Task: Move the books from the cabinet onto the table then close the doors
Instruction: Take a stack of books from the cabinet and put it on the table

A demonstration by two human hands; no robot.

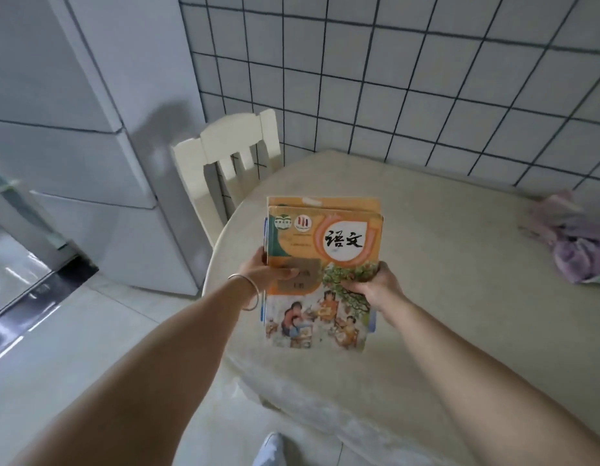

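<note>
Holding small stack of orange-and-green illustrated paperback textbooks (320,274) over centre of frame, above near-left edge of round cream table w/ pale marbled cloth (443,264). Left hand w/ thin silver bangle (263,272) gripping stack's left edge, thumb pressing on top cover, fingers tucked under; right hand (376,284) clamping right edge, thumb on cover, other fingers hidden beneath. Looking not yet set down, though impossible to say whether far end of stack is touching cloth.

Judging progress: carrying leg prob. near done, books already over table; putting down remaining, then going back and shutting doors. Cabinet not identifiable in view, so no telling whether more books are waiting inside or how doors are standing.

Reading top cover: large black characters "语文" in white circle, upper right of cover. Two small logos at upper left of cover, text too blurred. Brownish label mid-left, partly under left thumb, unreadable. Drawing of children at desks filling lower half.

Lying at right edge of frame: crumpled lilac-and-pink cloth (574,240), well apart from books. Standing at table's far-left side: cream wooden slat-back chair (224,146).
</note>
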